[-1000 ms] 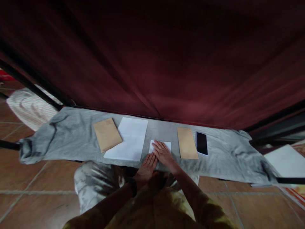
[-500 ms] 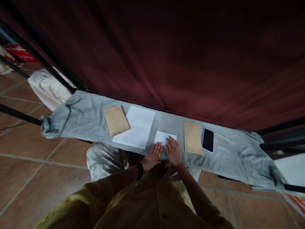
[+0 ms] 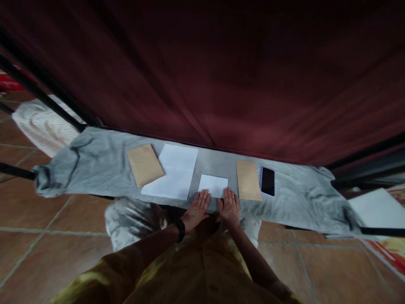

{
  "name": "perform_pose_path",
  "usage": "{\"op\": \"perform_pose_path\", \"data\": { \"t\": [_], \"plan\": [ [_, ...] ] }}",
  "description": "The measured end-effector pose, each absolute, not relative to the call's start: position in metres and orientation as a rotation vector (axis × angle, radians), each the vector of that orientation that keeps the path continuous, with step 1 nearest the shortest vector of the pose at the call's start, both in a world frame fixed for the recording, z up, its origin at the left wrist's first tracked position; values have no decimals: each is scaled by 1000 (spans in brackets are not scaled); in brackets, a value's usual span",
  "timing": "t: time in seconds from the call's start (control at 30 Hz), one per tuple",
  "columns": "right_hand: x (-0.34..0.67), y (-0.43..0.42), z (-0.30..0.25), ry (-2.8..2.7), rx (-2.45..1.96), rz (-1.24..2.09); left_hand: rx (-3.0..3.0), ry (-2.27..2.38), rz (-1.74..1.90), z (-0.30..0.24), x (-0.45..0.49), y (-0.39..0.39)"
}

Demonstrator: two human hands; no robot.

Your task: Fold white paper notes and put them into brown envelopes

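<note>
Right hand [image 3: 230,207] shifts to slip's [image 3: 214,182] 5 o'clock; left hand [image 3: 196,210] at 7, both flat, clamping nothing. Slip lies 4 o'clock of sheet [image 3: 179,174]; uneven drag could skew it.

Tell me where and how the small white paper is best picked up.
Probably by its left and right edges, one hand from each side, working underneath: the small white paper lies flat, offering little to pinch from above, and the left hand and right hand lie by its near corners.
</note>
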State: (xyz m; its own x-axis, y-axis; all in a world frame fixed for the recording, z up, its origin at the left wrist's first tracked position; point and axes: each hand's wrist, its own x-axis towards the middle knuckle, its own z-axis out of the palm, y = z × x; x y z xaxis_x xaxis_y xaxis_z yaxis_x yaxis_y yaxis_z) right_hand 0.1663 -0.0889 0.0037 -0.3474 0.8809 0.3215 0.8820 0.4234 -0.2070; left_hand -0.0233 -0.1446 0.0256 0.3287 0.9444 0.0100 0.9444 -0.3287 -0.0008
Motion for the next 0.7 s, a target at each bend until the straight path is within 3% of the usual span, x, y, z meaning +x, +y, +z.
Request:
{"op": "perform_pose_path", "data": {
  "t": [0.37,0.7],
  "plan": [
    [157,-101,19,-2388,-1335,39,-2529,-1784,-40,26,-25,-144],
    [162,-100,14,-2444,-1304,67,-2497,-1798,-454,31,-14,-123]
  ]
}}
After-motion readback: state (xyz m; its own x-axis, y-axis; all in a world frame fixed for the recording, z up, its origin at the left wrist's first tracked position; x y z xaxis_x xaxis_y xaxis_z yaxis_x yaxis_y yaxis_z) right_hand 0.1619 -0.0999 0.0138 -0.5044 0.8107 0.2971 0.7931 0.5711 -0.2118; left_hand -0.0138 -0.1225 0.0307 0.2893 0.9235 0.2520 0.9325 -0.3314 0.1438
